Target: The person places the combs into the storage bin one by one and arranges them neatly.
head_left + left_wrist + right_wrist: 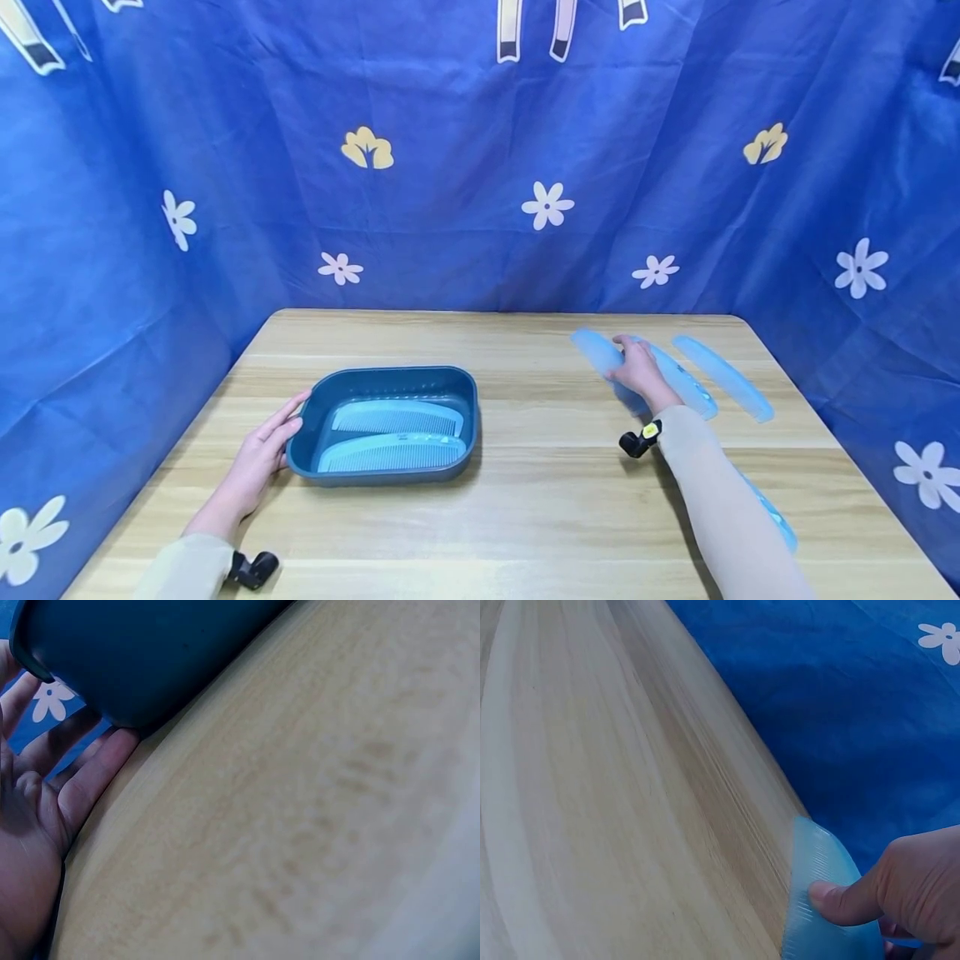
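Note:
My right hand (637, 367) pinches a translucent light-blue comb (596, 350) at the table's far right. In the right wrist view the thumb lies across that comb's (825, 900) face, with other fingers behind it. Just right of the hand lies another blue comb (686, 383). At left, my left hand (262, 450) rests against the left end of a dark teal basin (378, 479), its fingers fairly straight. The left wrist view shows those fingers (97, 776) touching the basin's outer wall (135, 660). Inside the basin lie two combs, a rear comb (397, 414) and a front comb (393, 452).
A third loose comb (723, 379) lies near the right edge of the wooden table (525, 517). Partly hidden by my right forearm is one more comb (776, 517). A blue patterned curtain (450, 208) surrounds the table at the back and sides.

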Available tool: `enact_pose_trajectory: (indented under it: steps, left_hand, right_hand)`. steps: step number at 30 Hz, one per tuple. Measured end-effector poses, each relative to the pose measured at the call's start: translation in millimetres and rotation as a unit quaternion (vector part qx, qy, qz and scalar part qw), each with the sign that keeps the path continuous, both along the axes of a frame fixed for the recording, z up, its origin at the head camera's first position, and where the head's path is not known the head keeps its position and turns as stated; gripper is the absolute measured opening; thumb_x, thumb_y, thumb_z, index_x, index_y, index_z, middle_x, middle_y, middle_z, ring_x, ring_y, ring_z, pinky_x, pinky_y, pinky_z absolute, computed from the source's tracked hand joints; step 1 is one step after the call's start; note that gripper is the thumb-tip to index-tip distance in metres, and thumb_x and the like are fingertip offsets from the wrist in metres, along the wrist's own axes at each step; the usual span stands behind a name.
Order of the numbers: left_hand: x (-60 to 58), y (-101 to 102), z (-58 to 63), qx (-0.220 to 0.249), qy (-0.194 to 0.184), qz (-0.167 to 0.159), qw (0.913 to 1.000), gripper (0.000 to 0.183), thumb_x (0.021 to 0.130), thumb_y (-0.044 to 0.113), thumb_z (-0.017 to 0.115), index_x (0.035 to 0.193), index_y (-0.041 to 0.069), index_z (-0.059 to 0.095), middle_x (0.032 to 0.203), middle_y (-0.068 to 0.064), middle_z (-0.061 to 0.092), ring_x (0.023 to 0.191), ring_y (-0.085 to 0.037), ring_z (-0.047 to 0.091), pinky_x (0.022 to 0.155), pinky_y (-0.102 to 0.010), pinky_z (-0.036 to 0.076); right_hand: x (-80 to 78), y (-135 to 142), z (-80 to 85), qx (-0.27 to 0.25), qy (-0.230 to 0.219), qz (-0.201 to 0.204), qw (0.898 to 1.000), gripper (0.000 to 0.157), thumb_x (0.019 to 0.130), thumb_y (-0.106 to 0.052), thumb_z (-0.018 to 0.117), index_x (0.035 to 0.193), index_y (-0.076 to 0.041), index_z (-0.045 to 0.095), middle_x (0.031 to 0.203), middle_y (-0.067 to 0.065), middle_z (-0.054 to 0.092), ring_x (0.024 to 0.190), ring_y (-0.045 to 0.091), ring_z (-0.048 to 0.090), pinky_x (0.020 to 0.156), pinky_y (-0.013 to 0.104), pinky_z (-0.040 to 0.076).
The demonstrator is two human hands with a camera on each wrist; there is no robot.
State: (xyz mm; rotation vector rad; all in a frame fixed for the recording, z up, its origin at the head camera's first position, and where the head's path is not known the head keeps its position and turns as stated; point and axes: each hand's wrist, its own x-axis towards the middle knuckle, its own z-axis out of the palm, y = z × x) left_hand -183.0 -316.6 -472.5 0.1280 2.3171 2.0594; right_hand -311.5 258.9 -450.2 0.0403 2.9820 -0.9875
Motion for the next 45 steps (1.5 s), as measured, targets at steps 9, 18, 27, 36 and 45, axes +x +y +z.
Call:
enact_pose_trajectory:
  steps: [9, 18, 27, 36, 45]
  left_hand:
    - [0.2, 1, 0.8, -0.001, 0.002, -0.001, 1.0, 0.051, 0.099, 0.029, 0.046, 0.147, 0.02, 0.03, 0.12, 0.019, 0.048, 0.092, -0.005, 0.062, 0.068, -0.026, 0.053]
    - [0.6, 1, -0.5, -0.004, 0.005, 0.001, 1.0, 0.05, 0.099, 0.029, 0.046, 0.146, 0.022, 0.031, 0.118, 0.021, 0.049, 0.092, -0.005, 0.062, 0.068, -0.026, 0.053]
    - [0.4, 1, -0.6, 0.004, 0.003, 0.0, 1.0, 0.05, 0.099, 0.028, 0.046, 0.147, 0.021, 0.031, 0.117, 0.022, 0.051, 0.091, -0.006, 0.063, 0.067, -0.027, 0.053]
    - [0.5, 1, 1.3, -0.01, -0.004, 0.003, 0.9999, 0.051, 0.099, 0.031, 0.045, 0.147, 0.024, 0.031, 0.123, 0.018, 0.046, 0.095, -0.003, 0.061, 0.069, -0.026, 0.053]
    - [0.5, 2, 2.1, -0.003, -0.001, 0.002, 1.0, 0.05, 0.099, 0.029, 0.045, 0.146, 0.023, 0.031, 0.118, 0.02, 0.049, 0.092, -0.005, 0.062, 0.067, -0.026, 0.053]
  right_hand:
    - [2.7, -2, 8.5, -0.021, 0.008, 0.025, 0.999, 0.061, 0.081, -0.004, 0.069, 0.136, -0.001, 0.042, 0.122, 0.027, 0.046, 0.108, 0.041, 0.048, 0.085, 0.052, 0.043]
    - [7.5, -6, 15.0, -0.066, 0.026, 0.039, 0.997, 0.052, 0.081, -0.003, 0.069, 0.129, -0.001, 0.05, 0.101, 0.019, 0.052, 0.089, 0.032, 0.05, 0.071, 0.042, 0.045]
    - [10.6, -13, 17.3, -0.115, 0.04, 0.051, 0.991, 0.044, 0.082, -0.001, 0.068, 0.124, -0.001, 0.054, 0.09, 0.011, 0.048, 0.083, 0.026, 0.045, 0.064, 0.034, 0.041]
    - [14.2, -20, 22.0, -0.135, 0.059, 0.077, 0.986, 0.039, 0.083, 0.0, 0.067, 0.121, -0.002, 0.057, 0.089, 0.012, 0.049, 0.081, 0.026, 0.048, 0.064, 0.034, 0.043]
    - [20.5, -31, 29.0, -0.146, 0.086, 0.087, 0.982, 0.039, 0.082, 0.002, 0.068, 0.119, -0.002, 0.058, 0.089, 0.012, 0.05, 0.079, 0.026, 0.05, 0.07, 0.035, 0.045]
